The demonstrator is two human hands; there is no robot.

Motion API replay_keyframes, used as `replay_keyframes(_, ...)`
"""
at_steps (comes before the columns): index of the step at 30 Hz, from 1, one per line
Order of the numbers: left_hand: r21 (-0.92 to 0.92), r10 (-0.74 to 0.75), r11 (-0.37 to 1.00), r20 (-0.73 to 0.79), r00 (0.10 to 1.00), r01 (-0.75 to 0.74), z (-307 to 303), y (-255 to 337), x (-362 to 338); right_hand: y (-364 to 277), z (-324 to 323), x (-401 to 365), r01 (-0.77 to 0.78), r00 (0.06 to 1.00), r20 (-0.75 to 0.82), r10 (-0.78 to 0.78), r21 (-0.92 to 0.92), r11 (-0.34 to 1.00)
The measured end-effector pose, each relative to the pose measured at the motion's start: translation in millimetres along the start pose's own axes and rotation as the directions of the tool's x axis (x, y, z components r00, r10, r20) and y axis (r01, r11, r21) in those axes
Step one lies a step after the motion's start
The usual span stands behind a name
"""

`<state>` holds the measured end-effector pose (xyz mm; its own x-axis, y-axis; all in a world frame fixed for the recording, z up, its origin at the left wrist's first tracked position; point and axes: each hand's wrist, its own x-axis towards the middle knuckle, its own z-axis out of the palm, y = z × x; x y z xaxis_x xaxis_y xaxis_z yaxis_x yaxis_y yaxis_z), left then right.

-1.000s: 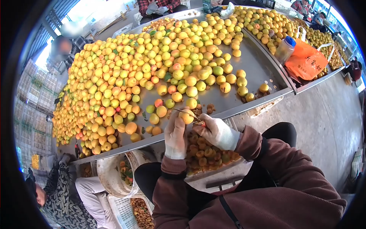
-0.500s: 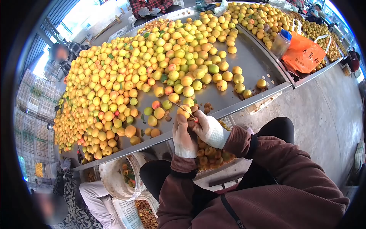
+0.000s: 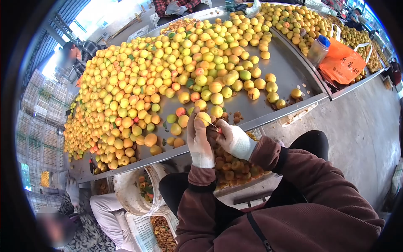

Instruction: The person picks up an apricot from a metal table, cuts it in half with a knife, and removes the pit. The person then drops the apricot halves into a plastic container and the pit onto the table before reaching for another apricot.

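Observation:
My gloved left hand (image 3: 200, 145) holds a yellow apricot (image 3: 203, 118) near its fingertips, just over the table's front edge. In my gloved right hand (image 3: 236, 140) is a small thin-bladed knife (image 3: 218, 130), gripped by its reddish handle. Its blade points up and left, lying across the apricot. Beyond both hands, a large pile of apricots (image 3: 138, 84) covers much of the metal table (image 3: 289, 63). Below my hands stands a crate of opened apricots (image 3: 235, 170), partly hidden by them.
A stained white bucket (image 3: 126, 189) with scraps stands left of my knees, above a white basket (image 3: 140, 229) of brown pits. At the right are an orange bag (image 3: 340, 63) and a blue-lidded jar (image 3: 319, 50). Other people sit around the table; one (image 3: 79, 218) is close at lower left.
The view has shifted slightly, moving the table to the right. My left fingers are straighter and my right hand has drawn a little away from them, with the knife still across the apricot.

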<state>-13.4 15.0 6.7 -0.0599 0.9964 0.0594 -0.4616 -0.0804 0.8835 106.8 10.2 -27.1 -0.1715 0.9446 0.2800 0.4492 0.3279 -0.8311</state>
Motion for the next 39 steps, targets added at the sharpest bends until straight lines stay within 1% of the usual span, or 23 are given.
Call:
replay_keyframes(2, 0.142, 0.001, 0.990, 0.054, 0.999, -0.009, -9, 0, 2, -5, -5, 1, -0.025, 0.997, 0.067, 0.024, 0.022, 0.999)
replay_keyframes(3, 0.146, -0.005, 0.989, 0.054, 0.999, -0.003, -10, 0, 2, -3, -6, 2, -0.031, 0.997, 0.065, 0.029, 0.026, 0.999)
replay_keyframes(5, -0.145, -0.120, 0.980, 0.117, 0.986, 0.136, -6, 1, 1, 0, -9, 3, -0.025, 0.995, 0.096, 0.033, -0.080, 0.996)
replay_keyframes(8, -0.126, -0.120, 0.982, 0.164, 0.979, 0.141, -15, -10, 2, -6, -13, 2, -0.052, 0.994, 0.095, 0.052, -0.009, 0.999)
replay_keyframes(9, 0.118, -0.089, 0.990, 0.085, 0.992, 0.078, -15, -5, 6, -9, -10, 7, -0.099, 0.991, 0.097, 0.095, 0.039, 0.994)
replay_keyframes(10, 0.290, 0.074, 0.951, 0.136, 0.988, -0.111, -13, -3, 3, -9, -14, 11, -0.160, 0.978, 0.152, 0.141, 0.124, 0.979)
replay_keyframes(12, 0.212, 0.239, 0.945, 0.072, 0.968, -0.249, 0, 0, 0, -19, -18, 8, -0.202, 0.967, 0.171, 0.190, 0.055, 0.978)
replay_keyframes(13, 0.214, 0.232, 0.947, 0.068, 0.970, -0.242, -1, 0, -1, -18, -15, 6, -0.209, 0.965, 0.175, 0.196, 0.056, 0.976)
replay_keyframes(15, 0.087, 0.144, 0.986, -0.020, 0.989, -0.142, -2, 2, 0, -20, -13, 6, -0.182, 0.968, 0.181, 0.176, 0.013, 0.983)
replay_keyframes(16, 0.085, 0.150, 0.985, -0.018, 0.989, -0.148, -6, 2, 1, -20, -11, 8, -0.176, 0.969, 0.179, 0.171, 0.011, 0.984)
replay_keyframes(18, -0.044, -0.073, 0.996, 0.034, 0.997, 0.074, -17, -4, 1, -17, -4, 7, -0.068, 0.994, 0.090, 0.060, 0.078, 0.995)
replay_keyframes(20, 0.000, -0.012, 1.000, -0.008, 1.000, 0.012, -18, -11, 4, -16, -3, 8, -0.091, 0.990, 0.113, 0.082, 0.073, 0.993)
replay_keyframes(22, 0.147, 0.141, 0.979, 0.005, 0.990, -0.140, -18, -10, 7, -21, -5, 11, -0.087, 0.989, 0.129, 0.066, 0.163, 0.983)
replay_keyframes(23, 0.147, 0.138, 0.979, 0.008, 0.990, -0.138, -20, -9, 9, -22, -5, 11, -0.089, 0.990, 0.126, 0.069, 0.162, 0.983)
replay_keyframes(25, 0.278, 0.079, 0.956, 0.072, 0.994, -0.096, -27, -7, 9, -22, -4, 10, -0.095, 0.989, 0.121, 0.083, 0.102, 0.990)
replay_keyframes(26, 0.276, 0.074, 0.957, 0.073, 0.995, -0.091, -27, -10, 6, -20, -3, 7, -0.101, 0.989, 0.120, 0.089, 0.100, 0.990)
replay_keyframes(28, 0.051, -0.112, 0.992, -0.009, 0.994, 0.112, -26, -14, 2, -13, 0, 5, -0.044, 0.993, 0.100, 0.054, -0.104, 0.994)
replay_keyframes(29, 0.049, -0.113, 0.992, -0.009, 0.994, 0.113, -26, -14, 2, -11, 1, 4, -0.045, 0.993, 0.101, 0.056, -0.106, 0.993)
replay_keyframes(31, -0.114, -0.224, 0.966, 0.093, 0.970, 0.234, -22, -7, -2, -9, 3, 1, -0.019, 0.994, 0.100, 0.035, -0.157, 0.987)
replay_keyframes(32, -0.117, -0.227, 0.964, 0.090, 0.970, 0.237, -18, -4, -4, -8, 4, 1, -0.022, 0.994, 0.103, 0.039, -0.158, 0.987)
replay_keyframes(34, -0.211, -0.292, 0.936, -0.025, 0.956, 0.281, -11, -2, -8, -7, 6, 4, 0.004, 0.987, 0.155, 0.031, -0.217, 0.976)
replay_keyframes(38, -0.169, -0.317, 0.935, -0.005, 0.948, 0.312, -22, -8, -6, -10, 6, 6, 0.006, 0.987, 0.159, 0.029, -0.214, 0.977)
replay_keyframes(39, -0.082, -0.285, 0.956, -0.011, 0.958, 0.283, -23, -7, -6, -9, 7, 7, 0.007, 0.985, 0.172, 0.030, -0.209, 0.978)
